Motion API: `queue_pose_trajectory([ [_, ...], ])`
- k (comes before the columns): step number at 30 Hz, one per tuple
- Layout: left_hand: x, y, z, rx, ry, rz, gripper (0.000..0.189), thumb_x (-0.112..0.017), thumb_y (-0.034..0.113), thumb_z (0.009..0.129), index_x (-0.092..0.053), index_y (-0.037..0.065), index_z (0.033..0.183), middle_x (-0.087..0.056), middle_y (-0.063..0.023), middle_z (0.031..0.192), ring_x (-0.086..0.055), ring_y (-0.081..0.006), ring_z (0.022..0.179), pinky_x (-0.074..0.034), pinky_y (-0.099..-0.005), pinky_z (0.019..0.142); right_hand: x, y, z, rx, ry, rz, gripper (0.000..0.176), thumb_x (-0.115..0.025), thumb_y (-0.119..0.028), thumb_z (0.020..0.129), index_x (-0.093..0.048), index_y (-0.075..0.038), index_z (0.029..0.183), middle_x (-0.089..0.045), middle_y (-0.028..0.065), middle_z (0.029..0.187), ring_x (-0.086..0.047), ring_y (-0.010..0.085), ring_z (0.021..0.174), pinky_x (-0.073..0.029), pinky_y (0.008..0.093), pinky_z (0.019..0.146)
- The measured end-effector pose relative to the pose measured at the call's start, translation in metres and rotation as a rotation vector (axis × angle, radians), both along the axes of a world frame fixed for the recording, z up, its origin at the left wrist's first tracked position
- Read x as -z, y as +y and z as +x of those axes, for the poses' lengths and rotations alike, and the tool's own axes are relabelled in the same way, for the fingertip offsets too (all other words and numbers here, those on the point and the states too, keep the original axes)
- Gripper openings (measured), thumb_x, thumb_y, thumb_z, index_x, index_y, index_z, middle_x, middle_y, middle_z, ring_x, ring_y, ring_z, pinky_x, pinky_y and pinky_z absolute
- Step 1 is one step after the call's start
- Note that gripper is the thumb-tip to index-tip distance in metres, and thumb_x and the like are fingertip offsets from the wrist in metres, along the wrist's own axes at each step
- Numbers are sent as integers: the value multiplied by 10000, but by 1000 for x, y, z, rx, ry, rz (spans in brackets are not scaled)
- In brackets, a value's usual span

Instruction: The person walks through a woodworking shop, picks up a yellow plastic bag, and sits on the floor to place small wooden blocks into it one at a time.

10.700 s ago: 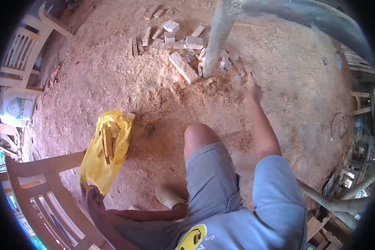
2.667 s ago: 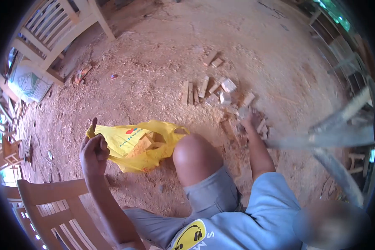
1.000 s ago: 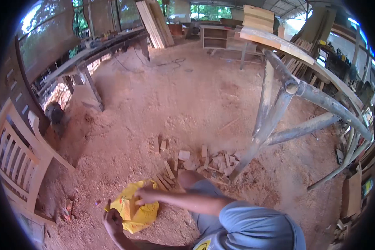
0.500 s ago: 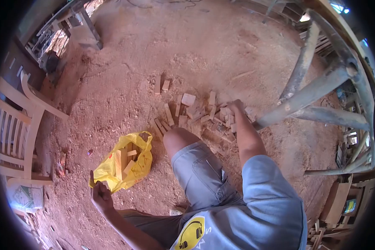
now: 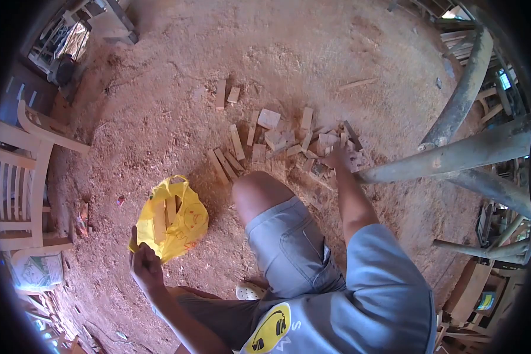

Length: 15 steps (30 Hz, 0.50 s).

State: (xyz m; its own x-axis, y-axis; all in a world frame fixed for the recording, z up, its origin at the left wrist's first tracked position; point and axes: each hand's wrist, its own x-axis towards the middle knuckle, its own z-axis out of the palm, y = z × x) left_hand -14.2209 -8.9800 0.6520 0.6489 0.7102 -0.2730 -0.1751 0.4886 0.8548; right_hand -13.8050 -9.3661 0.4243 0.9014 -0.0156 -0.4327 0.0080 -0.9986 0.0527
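Note:
My left hand (image 5: 146, 266) is closed on the rim of a yellow plastic bag (image 5: 193, 219), with one finger pointing up along the edge. The bag stands open on the ground, and several wood blocks (image 5: 160, 219) show inside it. Out to the right, my right hand (image 5: 338, 158) reaches down into a loose pile of wood offcuts (image 5: 275, 140). Its fingers are among the pieces, and I cannot make out whether they grip one. A pale block (image 5: 269, 119) and thin strips (image 5: 236, 141) lie at the pile's near left side.
A wooden chair (image 5: 38, 177) stands at the left, with a sack (image 5: 38, 271) below it. Thick grey poles (image 5: 454, 158) cross the right side close to my right hand. Sawdust covers the ground (image 5: 177, 130). Two offcuts (image 5: 220, 94) lie apart beyond the pile.
My right hand has drawn slightly nearer within the pile, uncovering pieces beyond it. The bag's mouth has narrowed and its side shows more; my left hand still holds the rim. The view has shifted.

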Motion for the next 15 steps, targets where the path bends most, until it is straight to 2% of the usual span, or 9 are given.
queue_pose_trajectory([
  [2, -18, 2, 16, 33, -124, 7, 359, -412, 36, 859, -463, -14, 1211, -540, -47, 723, -296, -30, 422, -244, -160, 358, 26, -1, 2, -30, -56, -6, 1111, -710, -610, 543, -255, -5, 1356, -276, 259, 1378, -225, 439, 1284, -166, 660, 977],
  [4, -12, 12, 30, -76, 127, 712, 65, -454, -55, 820, -508, -62, 856, -580, -189, 1063, -375, -47, 456, -287, -170, 386, 33, 4, 1, -35, 13, 70, 1157, -707, -650, 508, -260, 5, 1350, -278, 264, 1373, -230, 434, 1283, -181, 659, 975],
  [5, -19, 14, 46, 0, 178, 1121, 22, -461, -74, 809, -475, -69, 794, -544, -216, 1139, -390, -52, 466, -296, -174, 391, 30, 8, -3, -32, 33, 95, 1178, -705, -667, 495, -253, 0, 1353, -272, 268, 1373, -233, 435, 1281, -192, 659, 971],
  [6, -23, 14, 56, 86, 227, 1527, 73, -468, -92, 798, -443, -77, 732, -507, -243, 1215, -405, -56, 476, -305, -178, 395, 26, 12, -7, -28, 53, 120, 1199, -703, -684, 481, -245, -4, 1357, -267, 272, 1373, -236, 436, 1279, -203, 658, 967],
  [7, -22, 13, 58, 74, 233, 1289, 18, -465, -77, 800, -476, -71, 788, -547, -217, 1132, -391, -51, 465, -296, -178, 389, 24, 17, -12, -19, 56, 133, 1218, -699, -697, 472, -228, -18, 1367, -255, 276, 1376, -239, 441, 1276, -218, 658, 962],
  [8, -21, 12, 62, 60, 230, 1053, 64, -462, -61, 802, -510, -65, 844, -586, -192, 1049, -377, -46, 454, -287, -177, 383, 11, 27, -18, -5, 65, 109, 1236, -701, -704, 462, -206, -36, 1377, -241, 279, 1379, -242, 445, 1272, -233, 651, 960],
  [12, -29, -4, 71, 50, 122, 232, 375, -435, 4, 803, -489, -44, 1171, -553, -53, 673, -308, -33, 400, -243, -173, 360, -46, 68, -38, 97, 129, -39, 1284, -735, -679, 446, -100, -123, 1413, -168, 285, 1399, -251, 458, 1262, -291, 605, 961],
  [14, -19, -9, 68, 65, 141, 113, 537, -413, 44, 804, -320, -44, 1326, -399, 14, 551, -262, -33, 370, -215, -171, 346, -52, 72, -32, 182, 133, 17, 1270, -759, -634, 469, -67, -154, 1420, -124, 277, 1414, -246, 450, 1268, -296, 597, 962],
  [15, -12, -4, 65, 87, 86, 82, 499, -414, 44, 809, -364, -35, 1299, -466, -11, 589, -274, -34, 374, -233, -170, 344, -33, 66, -21, 206, 118, 72, 1258, -763, -619, 480, -68, -157, 1421, -110, 273, 1419, -241, 443, 1273, -292, 599, 963],
])
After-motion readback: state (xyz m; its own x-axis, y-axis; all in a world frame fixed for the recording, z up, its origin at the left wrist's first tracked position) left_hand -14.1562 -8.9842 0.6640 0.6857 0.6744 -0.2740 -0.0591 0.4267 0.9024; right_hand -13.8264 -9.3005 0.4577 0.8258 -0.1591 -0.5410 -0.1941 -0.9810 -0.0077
